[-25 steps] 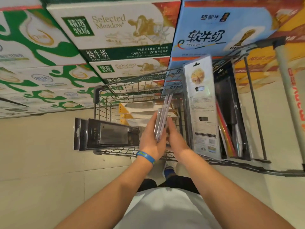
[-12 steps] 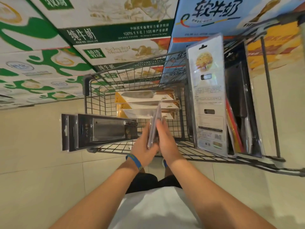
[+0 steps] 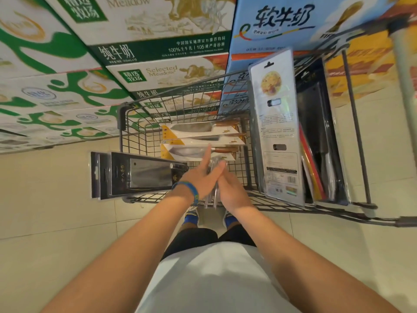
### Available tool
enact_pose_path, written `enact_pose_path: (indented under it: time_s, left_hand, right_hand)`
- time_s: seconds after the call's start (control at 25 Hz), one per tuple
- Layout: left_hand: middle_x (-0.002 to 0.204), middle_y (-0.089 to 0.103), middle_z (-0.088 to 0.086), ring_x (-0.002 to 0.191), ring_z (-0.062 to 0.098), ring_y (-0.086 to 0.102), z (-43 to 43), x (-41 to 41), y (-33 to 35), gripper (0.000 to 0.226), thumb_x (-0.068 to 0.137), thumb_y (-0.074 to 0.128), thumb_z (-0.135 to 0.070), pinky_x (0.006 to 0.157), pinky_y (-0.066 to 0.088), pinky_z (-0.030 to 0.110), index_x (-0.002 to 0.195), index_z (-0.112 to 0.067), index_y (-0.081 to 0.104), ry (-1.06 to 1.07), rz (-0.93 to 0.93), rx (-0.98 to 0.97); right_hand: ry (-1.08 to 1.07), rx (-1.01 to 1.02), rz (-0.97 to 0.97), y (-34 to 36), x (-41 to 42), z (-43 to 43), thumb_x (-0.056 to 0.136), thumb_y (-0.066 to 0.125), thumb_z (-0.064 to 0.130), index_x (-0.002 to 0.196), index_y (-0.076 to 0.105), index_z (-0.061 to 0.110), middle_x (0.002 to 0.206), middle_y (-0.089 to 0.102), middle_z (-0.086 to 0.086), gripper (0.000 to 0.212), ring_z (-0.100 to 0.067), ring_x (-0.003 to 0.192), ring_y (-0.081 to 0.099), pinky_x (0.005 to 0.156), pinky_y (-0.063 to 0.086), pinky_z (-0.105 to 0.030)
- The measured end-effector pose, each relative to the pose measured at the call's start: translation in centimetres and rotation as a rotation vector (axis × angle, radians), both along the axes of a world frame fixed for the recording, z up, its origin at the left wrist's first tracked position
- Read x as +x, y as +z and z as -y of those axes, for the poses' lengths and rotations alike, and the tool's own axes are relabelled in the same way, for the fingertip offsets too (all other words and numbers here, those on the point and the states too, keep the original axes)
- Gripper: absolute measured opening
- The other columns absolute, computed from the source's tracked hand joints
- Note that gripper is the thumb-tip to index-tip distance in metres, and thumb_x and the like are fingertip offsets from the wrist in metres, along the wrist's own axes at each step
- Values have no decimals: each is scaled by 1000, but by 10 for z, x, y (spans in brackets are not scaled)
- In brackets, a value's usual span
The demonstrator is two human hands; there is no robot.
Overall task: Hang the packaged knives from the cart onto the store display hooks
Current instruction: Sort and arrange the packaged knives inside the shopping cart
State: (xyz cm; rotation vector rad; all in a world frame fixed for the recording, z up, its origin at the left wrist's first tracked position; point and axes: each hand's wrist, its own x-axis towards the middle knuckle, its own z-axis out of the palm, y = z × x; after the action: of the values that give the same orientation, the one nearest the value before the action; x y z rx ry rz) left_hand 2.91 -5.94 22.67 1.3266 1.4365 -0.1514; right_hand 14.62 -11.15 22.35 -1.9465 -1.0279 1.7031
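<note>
Over the near end of the wire cart I hold a thin stack of clear packaged knives edge-on. My left hand and my right hand press it between flat palms, and the left index finger points out. Yellow-and-white packaged knives lie stacked inside the cart. Black packaged knives rest across the cart's left rim. A tall clear blister pack and dark knife packs stand upright in the right section. No display hooks are in view.
Green-and-white milk cartons and blue cartons are stacked just beyond the cart. Beige floor tiles lie to the left and right. The cart handle runs along the right edge.
Both hands with the thin stack have come down and back toward the cart's near rim. My left index finger has spread away from the stack. The view has shifted closer to the cart.
</note>
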Motion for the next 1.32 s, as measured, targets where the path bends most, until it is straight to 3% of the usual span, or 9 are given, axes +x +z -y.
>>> enact_pose_path:
  time_s: [0.16, 0.32, 0.44, 0.56, 0.64, 0.76, 0.96, 1.16, 1.32]
  left_hand:
    - [94, 63, 1, 75, 24, 68, -15, 9, -1, 46, 77, 37, -71, 55, 62, 40, 121, -57, 38, 60, 66, -82]
    - [65, 65, 3, 52, 21, 66, -17, 14, -6, 28, 85, 40, -48, 41, 53, 28, 112, -43, 41, 17, -43, -20]
    - [67, 65, 4, 54, 21, 66, -11, 13, -9, 33, 88, 42, -42, 40, 50, 25, 121, -44, 42, 26, -61, 1]
    - [73, 66, 7, 61, 25, 68, -13, 14, -7, 40, 86, 51, -31, 43, 57, 32, 123, -45, 42, 51, -39, -77]
    - [73, 66, 8, 61, 26, 68, -14, 19, -5, 56, 83, 56, -24, 44, 57, 33, 130, -47, 37, -10, -72, -96]
    - [71, 66, 5, 60, 24, 66, -4, 26, -6, 77, 83, 57, -18, 46, 55, 31, 147, -43, 22, -6, -139, -38]
    - [85, 66, -2, 75, 20, 63, 20, 23, -14, 78, 87, 60, -35, 71, 51, 35, 150, -43, 15, 129, -229, 201]
    - [98, 69, 7, 76, 23, 58, 25, 17, -17, 62, 91, 56, -36, 72, 48, 35, 146, -35, 28, 161, -287, 267]
    - [105, 69, 8, 88, 30, 64, 23, 16, -11, 54, 93, 56, -36, 80, 52, 40, 142, -32, 35, 161, -299, 266]
  right_hand:
    - [20, -44, -53, 3, 9, 8, 107, 27, 53, 138, 45, 52, 122, 56, 16, 36, -7, 115, 50, 86, 35, -25]
    - [218, -156, 12, 21, 7, 9, 103, 44, 40, 119, 45, 44, 100, 57, 14, 17, -8, 90, 55, 70, 39, -27]
    - [327, 120, 161, 54, 16, 28, 98, 43, 51, 105, 62, 35, 90, 67, 11, 25, -9, 80, 60, 67, 49, -34]
    - [117, 419, 263, 86, 54, 31, 98, 45, 50, 89, 67, 33, 75, 65, 17, 30, -4, 70, 62, 56, 44, -20]
    - [-94, 420, 416, 85, 92, -1, 98, 49, 47, 106, 68, 35, 97, 68, 25, 24, 0, 85, 66, 69, 52, -16]
    - [-89, 305, 581, 59, 145, -67, 99, 58, 35, 139, 58, 20, 135, 63, -1, 42, -23, 124, 59, 103, 51, -43]
    - [-9, 141, 616, 24, 158, -122, 96, 66, 37, 141, 51, 13, 135, 63, -13, 53, -37, 127, 54, 103, 49, -47]
    - [21, 406, 709, 22, 130, -102, 101, 58, 25, 141, 55, 12, 137, 54, -17, 42, -36, 119, 56, 98, 49, -43]
    - [99, 249, 726, 36, 142, -114, 106, 48, 33, 134, 59, 2, 144, 48, -21, 43, -37, 128, 51, 106, 45, -45]
